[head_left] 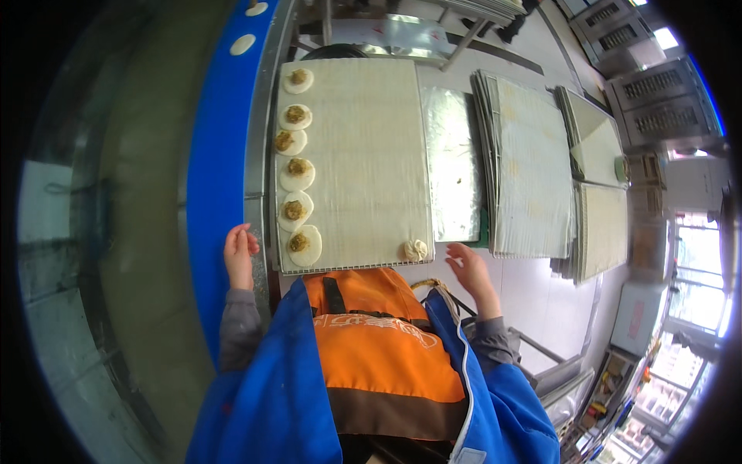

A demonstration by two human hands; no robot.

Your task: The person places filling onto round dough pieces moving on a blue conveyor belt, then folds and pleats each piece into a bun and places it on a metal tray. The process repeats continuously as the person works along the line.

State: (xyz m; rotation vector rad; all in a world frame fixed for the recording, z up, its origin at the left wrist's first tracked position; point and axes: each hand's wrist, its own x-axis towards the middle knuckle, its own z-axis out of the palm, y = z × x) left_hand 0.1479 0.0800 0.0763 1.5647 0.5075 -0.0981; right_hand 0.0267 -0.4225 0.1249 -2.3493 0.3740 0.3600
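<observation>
In front of me is a wire tray with a pale liner [363,162]. Along its left side lies a row of several flat dough rounds [307,255], each topped with a brown-green filling [295,167]. A closed, pleated bun [415,250] sits alone at the near right corner. My left hand [239,254], fingers loosely bent and holding nothing, hovers by the metal edge between the blue conveyor belt [216,155] and the tray. Just right of the bun, my right hand [468,271] is empty, with its fingers apart.
Plain dough rounds [242,44] lie on the belt's far end. To the right are a shiny metal sheet [452,162], a stack of lined trays [533,170] and further lined trays [601,224]. A metal rack [464,23] stands beyond, near another person's feet [510,29].
</observation>
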